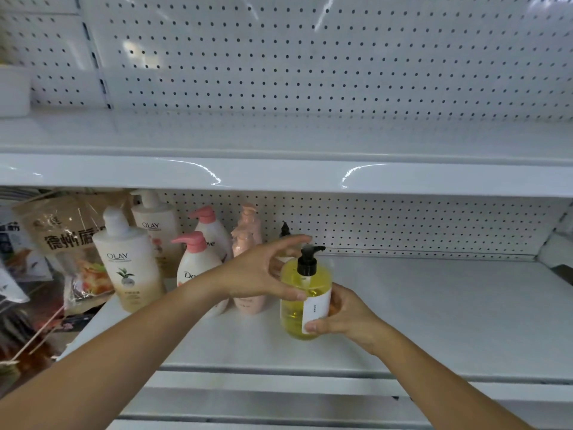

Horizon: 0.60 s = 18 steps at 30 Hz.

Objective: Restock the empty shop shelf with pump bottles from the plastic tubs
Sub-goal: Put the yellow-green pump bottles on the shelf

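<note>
A yellow pump bottle (297, 305) with a black pump and a white label stands on the white lower shelf (434, 321). My right hand (344, 315) grips its body from the right side. My left hand (263, 271) is at its upper left, thumb on the bottle's shoulder and fingers spread above the pump head. To the left stand two cream Olay bottles (130, 268), two white Dove bottles with pink pumps (195, 265) and a pink bottle (248, 240). Another black-pumped bottle (284, 229) is mostly hidden behind my left hand.
The upper shelf (279, 141) with its pegboard back is bare, save a white container (14, 91) at the far left. Bagged snack packets (68, 243) hang left of the shelf. The lower shelf's right half holds nothing.
</note>
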{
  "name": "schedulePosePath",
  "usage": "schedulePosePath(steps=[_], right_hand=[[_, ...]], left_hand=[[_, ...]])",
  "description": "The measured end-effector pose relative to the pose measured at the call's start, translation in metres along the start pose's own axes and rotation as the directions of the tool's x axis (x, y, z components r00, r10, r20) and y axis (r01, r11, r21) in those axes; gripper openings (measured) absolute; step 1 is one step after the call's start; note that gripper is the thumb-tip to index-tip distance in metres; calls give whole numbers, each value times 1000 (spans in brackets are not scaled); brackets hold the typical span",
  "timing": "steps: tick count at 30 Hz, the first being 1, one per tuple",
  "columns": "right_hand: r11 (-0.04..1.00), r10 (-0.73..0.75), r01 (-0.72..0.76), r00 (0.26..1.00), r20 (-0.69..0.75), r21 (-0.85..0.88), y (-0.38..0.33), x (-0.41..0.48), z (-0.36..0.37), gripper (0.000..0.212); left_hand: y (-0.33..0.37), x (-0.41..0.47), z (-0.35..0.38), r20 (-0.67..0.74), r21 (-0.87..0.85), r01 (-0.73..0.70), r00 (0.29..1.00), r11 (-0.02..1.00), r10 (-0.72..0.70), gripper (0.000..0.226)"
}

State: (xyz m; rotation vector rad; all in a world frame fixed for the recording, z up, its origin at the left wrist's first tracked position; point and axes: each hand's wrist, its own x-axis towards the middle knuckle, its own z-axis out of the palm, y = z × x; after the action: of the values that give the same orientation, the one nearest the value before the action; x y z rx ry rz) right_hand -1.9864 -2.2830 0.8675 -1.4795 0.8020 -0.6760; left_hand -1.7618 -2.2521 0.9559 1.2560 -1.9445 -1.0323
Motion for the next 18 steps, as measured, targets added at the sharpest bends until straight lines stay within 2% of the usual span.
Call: schedulePosePath(steps=[5,10,15,18], right_hand=[[999,-40,36,991,-127,-32,-3,10,9,79],[998,-46,32,970,-237,-61,-9,13,21,73],[998,-56,48,981,-184,-51,-12,7,13,73],[996,-78,71,991,-108,-60,-17,2,4,83]], left_hand=[[5,8,9,-193,140,-24,980,990,51,86],[9,15,16,-274,270,-29,956,962,105,82],[11,18,4,-283,181,-33,955,983,85,71],[13,20,-3,-265,131,-33,962,991,67,69]])
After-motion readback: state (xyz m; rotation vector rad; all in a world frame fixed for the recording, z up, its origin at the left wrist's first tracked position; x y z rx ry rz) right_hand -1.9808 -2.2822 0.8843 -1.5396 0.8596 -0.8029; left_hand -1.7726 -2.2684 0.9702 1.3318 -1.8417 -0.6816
